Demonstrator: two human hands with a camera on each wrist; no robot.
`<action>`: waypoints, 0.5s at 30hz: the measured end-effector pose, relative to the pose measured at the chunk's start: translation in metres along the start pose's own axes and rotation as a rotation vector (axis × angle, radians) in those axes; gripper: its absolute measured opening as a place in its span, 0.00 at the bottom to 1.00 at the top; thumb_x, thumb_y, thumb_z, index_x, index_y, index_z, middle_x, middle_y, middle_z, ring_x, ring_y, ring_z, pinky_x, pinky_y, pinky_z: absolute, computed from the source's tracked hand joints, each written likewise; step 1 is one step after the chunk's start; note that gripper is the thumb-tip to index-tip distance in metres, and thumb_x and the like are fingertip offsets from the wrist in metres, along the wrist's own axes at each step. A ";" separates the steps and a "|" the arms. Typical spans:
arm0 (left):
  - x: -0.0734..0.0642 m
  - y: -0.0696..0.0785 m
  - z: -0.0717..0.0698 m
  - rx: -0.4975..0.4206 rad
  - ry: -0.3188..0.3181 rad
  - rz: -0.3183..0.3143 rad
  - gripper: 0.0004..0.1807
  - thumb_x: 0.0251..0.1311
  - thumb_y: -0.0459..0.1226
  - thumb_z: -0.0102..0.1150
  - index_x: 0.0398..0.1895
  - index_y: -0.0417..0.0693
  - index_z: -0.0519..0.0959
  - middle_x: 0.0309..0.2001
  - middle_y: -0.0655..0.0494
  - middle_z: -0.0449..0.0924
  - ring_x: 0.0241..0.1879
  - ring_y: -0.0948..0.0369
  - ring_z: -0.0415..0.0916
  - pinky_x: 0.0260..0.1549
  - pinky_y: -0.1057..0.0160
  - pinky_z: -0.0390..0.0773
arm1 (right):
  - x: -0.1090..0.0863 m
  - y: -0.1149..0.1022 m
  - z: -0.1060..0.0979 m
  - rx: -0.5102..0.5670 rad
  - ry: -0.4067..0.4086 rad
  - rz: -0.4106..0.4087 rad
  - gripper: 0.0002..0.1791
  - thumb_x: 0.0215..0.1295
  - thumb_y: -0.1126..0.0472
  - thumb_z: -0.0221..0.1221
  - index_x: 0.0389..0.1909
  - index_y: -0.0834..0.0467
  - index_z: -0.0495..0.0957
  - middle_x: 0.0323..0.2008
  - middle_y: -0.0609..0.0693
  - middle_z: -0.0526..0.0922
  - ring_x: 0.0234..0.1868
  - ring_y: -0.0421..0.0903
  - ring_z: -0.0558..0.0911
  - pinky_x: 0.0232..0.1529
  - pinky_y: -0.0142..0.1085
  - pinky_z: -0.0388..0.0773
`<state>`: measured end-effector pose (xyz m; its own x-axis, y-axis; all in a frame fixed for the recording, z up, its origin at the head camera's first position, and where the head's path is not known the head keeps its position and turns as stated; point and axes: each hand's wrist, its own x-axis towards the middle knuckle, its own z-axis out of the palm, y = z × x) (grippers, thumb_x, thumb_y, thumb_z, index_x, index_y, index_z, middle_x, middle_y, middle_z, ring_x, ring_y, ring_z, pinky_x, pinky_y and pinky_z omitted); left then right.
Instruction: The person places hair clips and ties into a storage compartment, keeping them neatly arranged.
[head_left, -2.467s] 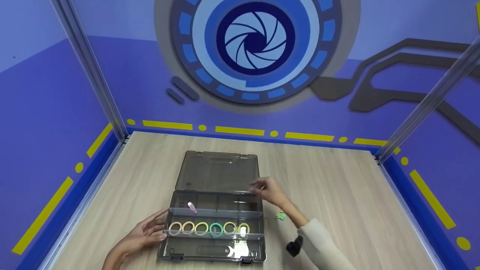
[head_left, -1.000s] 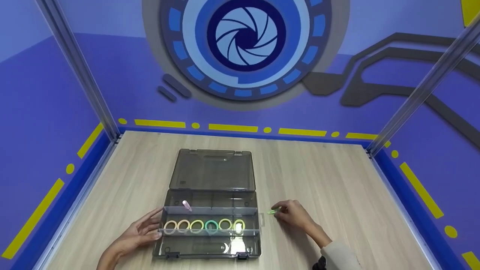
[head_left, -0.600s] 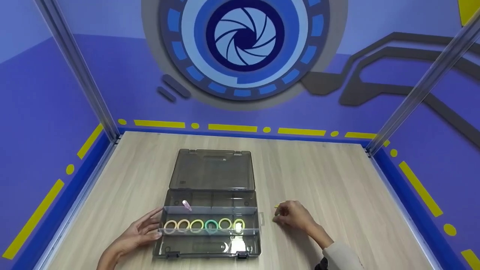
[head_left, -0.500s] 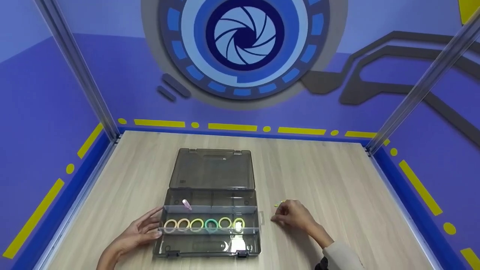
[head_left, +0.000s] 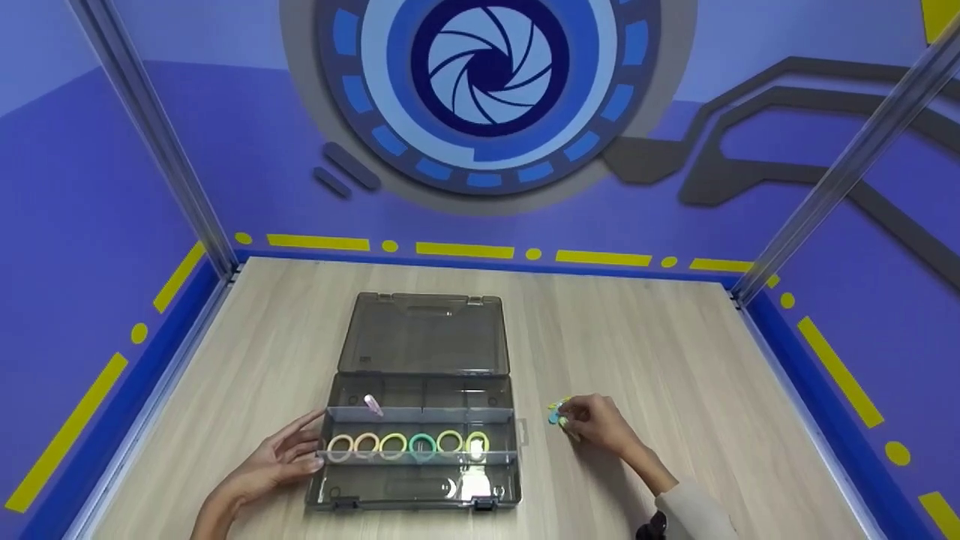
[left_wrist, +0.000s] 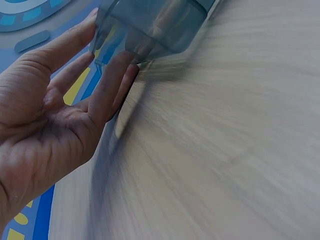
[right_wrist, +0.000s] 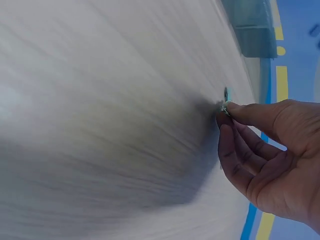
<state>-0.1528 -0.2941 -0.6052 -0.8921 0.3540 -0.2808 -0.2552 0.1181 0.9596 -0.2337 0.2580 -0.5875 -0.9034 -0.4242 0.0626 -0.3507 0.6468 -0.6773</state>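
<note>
My left hand touches the left side of the smoky clear plastic box, its fingers extended along the wall, as the left wrist view shows too. Several pastel rings, like small hair ties, stand in a row in the box's middle compartment. A pink hair clip leans at the rear divider. Right of the box, thumb and forefinger of my right hand pinch a small light green hair clip close over the table. A teal clip and a yellow piece lie by the fingertips.
The box's lid is folded back flat on the wooden table. A clear tab juts from the box's right side. Blue printed panels and metal posts enclose the table.
My right hand has come from over the box to the small clips at its right, and now shifts slightly, showing the teal and green ones. The left hand stays on the box.
</note>
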 end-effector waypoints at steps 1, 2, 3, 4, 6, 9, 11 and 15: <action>0.000 0.001 0.000 -0.002 0.000 -0.002 0.49 0.67 0.35 0.65 0.83 0.45 0.45 0.72 0.31 0.60 0.68 0.52 0.70 0.56 0.68 0.78 | 0.001 -0.001 -0.002 0.003 0.006 -0.007 0.07 0.61 0.74 0.66 0.40 0.70 0.86 0.33 0.60 0.89 0.31 0.39 0.83 0.31 0.27 0.77; 0.000 0.001 0.000 -0.002 0.000 -0.005 0.49 0.67 0.35 0.64 0.83 0.46 0.45 0.72 0.31 0.60 0.68 0.52 0.69 0.56 0.68 0.78 | 0.003 -0.001 -0.004 0.001 0.013 -0.017 0.07 0.60 0.74 0.66 0.39 0.70 0.86 0.33 0.60 0.89 0.31 0.39 0.83 0.31 0.27 0.78; 0.000 0.001 -0.001 -0.003 -0.001 -0.009 0.48 0.67 0.35 0.64 0.83 0.46 0.45 0.72 0.31 0.60 0.68 0.52 0.69 0.56 0.67 0.78 | 0.004 -0.002 -0.005 0.004 0.015 -0.019 0.06 0.60 0.73 0.66 0.38 0.70 0.86 0.33 0.60 0.89 0.31 0.38 0.83 0.32 0.27 0.78; 0.000 0.001 -0.001 -0.004 -0.001 -0.011 0.48 0.67 0.35 0.64 0.83 0.46 0.45 0.73 0.31 0.60 0.69 0.51 0.69 0.56 0.67 0.78 | 0.006 -0.003 -0.007 0.013 0.016 -0.022 0.06 0.61 0.73 0.66 0.38 0.69 0.87 0.33 0.59 0.89 0.31 0.38 0.82 0.32 0.27 0.78; -0.001 0.002 -0.001 -0.008 0.002 -0.021 0.48 0.68 0.35 0.64 0.83 0.47 0.45 0.73 0.31 0.59 0.69 0.52 0.69 0.56 0.67 0.78 | 0.011 -0.007 -0.010 0.037 0.016 -0.017 0.06 0.62 0.73 0.66 0.38 0.69 0.87 0.32 0.59 0.89 0.30 0.35 0.81 0.31 0.26 0.77; 0.000 0.002 -0.001 -0.012 0.004 -0.023 0.48 0.68 0.35 0.64 0.83 0.46 0.45 0.73 0.30 0.58 0.69 0.51 0.69 0.55 0.67 0.78 | 0.020 -0.014 -0.013 0.092 0.010 0.012 0.06 0.64 0.72 0.65 0.39 0.69 0.87 0.32 0.59 0.88 0.30 0.32 0.78 0.29 0.25 0.75; 0.000 0.002 -0.001 -0.011 0.001 -0.019 0.48 0.68 0.35 0.64 0.83 0.47 0.45 0.73 0.30 0.58 0.69 0.51 0.69 0.56 0.67 0.78 | 0.026 -0.021 -0.014 0.129 0.008 0.034 0.05 0.64 0.72 0.65 0.39 0.69 0.86 0.31 0.59 0.88 0.29 0.32 0.77 0.28 0.25 0.74; 0.001 0.002 -0.001 -0.006 -0.004 -0.013 0.48 0.67 0.35 0.64 0.83 0.46 0.45 0.73 0.30 0.59 0.69 0.51 0.69 0.56 0.67 0.78 | 0.038 -0.036 -0.014 0.242 -0.011 0.104 0.06 0.65 0.71 0.65 0.41 0.69 0.85 0.32 0.60 0.88 0.28 0.36 0.80 0.28 0.27 0.77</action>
<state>-0.1542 -0.2947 -0.6038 -0.8874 0.3559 -0.2929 -0.2688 0.1166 0.9561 -0.2588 0.2270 -0.5503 -0.9281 -0.3716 -0.0234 -0.1859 0.5169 -0.8356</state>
